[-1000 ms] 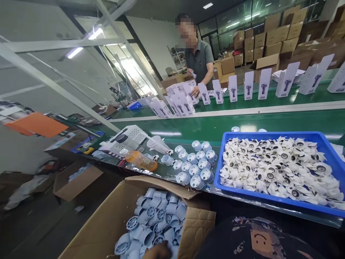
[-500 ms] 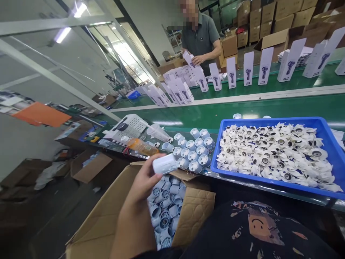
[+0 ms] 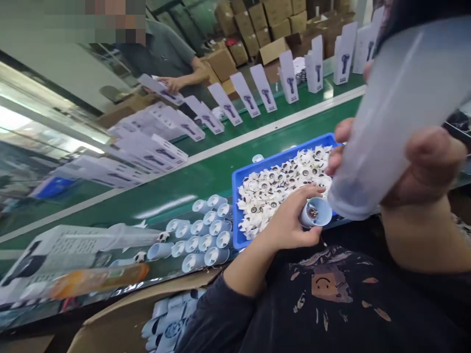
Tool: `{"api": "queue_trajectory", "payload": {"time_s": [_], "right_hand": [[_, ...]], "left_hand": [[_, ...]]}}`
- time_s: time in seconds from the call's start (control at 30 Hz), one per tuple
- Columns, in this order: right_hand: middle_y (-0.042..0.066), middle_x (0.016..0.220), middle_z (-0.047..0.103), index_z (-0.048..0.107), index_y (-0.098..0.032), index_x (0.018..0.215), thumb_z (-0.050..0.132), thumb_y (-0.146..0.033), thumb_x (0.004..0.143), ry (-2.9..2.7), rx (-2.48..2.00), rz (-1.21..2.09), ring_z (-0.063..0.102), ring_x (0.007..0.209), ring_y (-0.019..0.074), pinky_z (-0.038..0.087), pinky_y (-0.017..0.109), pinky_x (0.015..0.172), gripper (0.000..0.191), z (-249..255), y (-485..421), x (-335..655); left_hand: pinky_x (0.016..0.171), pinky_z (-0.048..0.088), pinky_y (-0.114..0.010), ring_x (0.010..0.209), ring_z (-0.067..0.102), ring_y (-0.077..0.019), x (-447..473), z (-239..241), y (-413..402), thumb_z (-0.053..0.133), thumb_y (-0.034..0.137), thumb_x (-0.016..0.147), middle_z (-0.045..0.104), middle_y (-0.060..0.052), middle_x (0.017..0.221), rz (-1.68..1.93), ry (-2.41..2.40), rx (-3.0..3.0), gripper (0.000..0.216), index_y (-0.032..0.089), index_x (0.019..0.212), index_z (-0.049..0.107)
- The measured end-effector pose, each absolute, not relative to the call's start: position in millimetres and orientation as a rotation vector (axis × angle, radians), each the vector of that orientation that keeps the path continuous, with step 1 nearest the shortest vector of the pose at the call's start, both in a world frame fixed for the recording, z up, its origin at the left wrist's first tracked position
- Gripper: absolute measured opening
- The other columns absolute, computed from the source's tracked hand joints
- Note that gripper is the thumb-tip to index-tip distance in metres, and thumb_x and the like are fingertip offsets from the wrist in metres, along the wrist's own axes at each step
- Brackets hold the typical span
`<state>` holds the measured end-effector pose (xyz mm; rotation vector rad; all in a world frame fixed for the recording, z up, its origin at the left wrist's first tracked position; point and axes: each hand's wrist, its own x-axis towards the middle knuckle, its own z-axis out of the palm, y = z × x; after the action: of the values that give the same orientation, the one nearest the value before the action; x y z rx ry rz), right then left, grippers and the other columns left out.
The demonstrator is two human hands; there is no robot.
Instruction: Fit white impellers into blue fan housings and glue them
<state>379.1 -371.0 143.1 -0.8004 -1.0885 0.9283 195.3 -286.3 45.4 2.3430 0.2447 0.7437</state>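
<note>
My left hand (image 3: 285, 223) is closed around a light blue cylindrical housing (image 3: 324, 212). Its open end faces me, and a small round part with coppery bits shows inside. Close to the camera, my right hand (image 3: 429, 164) grips a large translucent plastic cup (image 3: 390, 117), tilted with its rounded end low, near the blue housing. A dark part covers the cup's top end; I cannot tell what it is. Behind my left hand lies a blue tray (image 3: 236, 206) full of white fan impellers (image 3: 274, 184). Several more blue housings (image 3: 199, 228) stand grouped left of the tray.
An orange bottle (image 3: 99, 280) and a translucent cone-shaped vessel (image 3: 128, 235) lie on the bench at left. Below is a cardboard box (image 3: 110, 321) of blue housings. Across the green belt (image 3: 206, 169), a co-worker's hand (image 3: 172, 84) handles white printed boxes (image 3: 228, 105).
My left hand has moved right with the blue housing, from above the cardboard box to the tray's front. My right hand has come into view holding the cup. The view has turned.
</note>
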Motion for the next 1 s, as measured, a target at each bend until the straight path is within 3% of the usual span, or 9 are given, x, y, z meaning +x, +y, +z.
{"api": "queue_trajectory", "payload": {"time_s": [0.13, 0.27, 0.47, 0.63, 0.87, 1.0], "right_hand": [[0.001, 0.090, 0.061, 0.057, -0.020, 0.091, 0.073, -0.065, 0.069, -1.054, -0.868, 0.902, 0.065, 0.073, 0.0154, 0.057, 0.027, 0.059, 0.053, 139, -366, 369], [-0.002, 0.085, 0.059, 0.055, -0.020, 0.090, 0.086, -0.060, 0.052, -1.015, -0.797, 0.974, 0.063, 0.068, 0.0136, 0.057, 0.027, 0.059, 0.063, 135, -365, 365], [0.000, 0.087, 0.060, 0.060, -0.018, 0.073, 0.079, -0.068, 0.061, -1.214, -0.833, 0.975, 0.064, 0.076, 0.0159, 0.058, 0.031, 0.068, 0.055, 127, -367, 372], [-0.002, 0.090, 0.061, 0.063, -0.023, 0.090, 0.079, -0.066, 0.063, -1.206, -0.741, 0.936, 0.065, 0.076, 0.0187, 0.059, 0.034, 0.065, 0.053, 122, -365, 371], [-0.002, 0.084, 0.062, 0.062, -0.020, 0.078, 0.080, -0.064, 0.063, -1.138, -0.802, 0.877, 0.063, 0.070, 0.0151, 0.059, 0.031, 0.063, 0.050, 129, -364, 355], [-0.001, 0.086, 0.061, 0.064, -0.022, 0.086, 0.083, -0.062, 0.062, -1.024, -0.852, 0.842, 0.063, 0.069, 0.0148, 0.059, 0.030, 0.059, 0.050, 128, -361, 358]], "left_hand": [[0.075, 0.057, -0.037, 0.085, 0.066, -0.0242, 216, 41, -309, 0.064, 0.044, 0.074, 0.068, -0.009, 0.098, 0.789, 0.269, 2.258, 0.049, 0.018, 0.115, 0.054], [0.072, 0.056, -0.033, 0.077, 0.065, -0.0196, 222, 44, -320, 0.070, 0.053, 0.078, 0.068, -0.004, 0.084, 0.850, 0.287, 2.171, 0.038, 0.019, 0.093, 0.061], [0.064, 0.053, -0.028, 0.068, 0.061, -0.0150, 223, 48, -322, 0.070, 0.046, 0.078, 0.062, 0.000, 0.073, 0.964, 0.241, 2.138, 0.029, 0.019, 0.083, 0.060], [0.059, 0.049, -0.025, 0.064, 0.059, -0.0140, 225, 46, -320, 0.072, 0.044, 0.075, 0.060, 0.001, 0.071, 1.044, 0.191, 2.126, 0.030, 0.018, 0.082, 0.058], [0.063, 0.051, -0.027, 0.067, 0.061, -0.0152, 222, 46, -319, 0.073, 0.044, 0.075, 0.063, -0.001, 0.074, 1.030, 0.224, 2.098, 0.031, 0.017, 0.084, 0.061], [0.069, 0.054, -0.030, 0.078, 0.067, -0.0195, 220, 43, -316, 0.078, 0.046, 0.071, 0.071, -0.004, 0.089, 0.756, 0.349, 2.135, 0.043, 0.019, 0.101, 0.063]]}}
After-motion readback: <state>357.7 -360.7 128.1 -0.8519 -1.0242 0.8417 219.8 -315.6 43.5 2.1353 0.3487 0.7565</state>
